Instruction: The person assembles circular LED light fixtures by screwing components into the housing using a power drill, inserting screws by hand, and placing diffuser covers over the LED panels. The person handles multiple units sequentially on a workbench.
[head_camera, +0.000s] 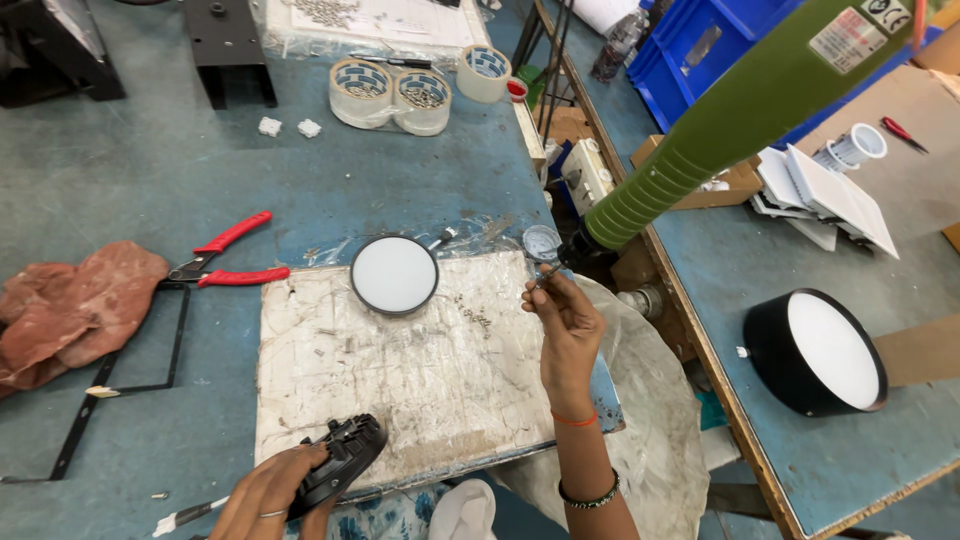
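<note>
Screw: a small pale metal piece (543, 274) pinched at the fingertips of the right hand, raised just under the tip of the green driver; too small to tell its head or thread.
Right hand: (566, 330) lifted above the right edge of the work board, thumb and forefinger closed tight on the screw, seemingly to meet the driver bit.
Green driver: (700, 150) a ribbed, olive-green powered tool hanging down at a slant from upper right, its dark nose (580, 250) touching or just beside the screw.
Left hand: (268, 492) low at the near edge, fingers wrapped around a black housing, steadying it on the board.
Black housing: (340, 458) dark, rounded, ribbed part, tilted on its side.
Work board: (400, 370) scuffed white slab on the blue table (130, 170), likely a sacrificial surface.
Round lamp: (394, 274) black-rimmed white disc lying flat at the board's far edge.
Red pliers: (225, 262) lying left of the board, apart from both hands.
</note>
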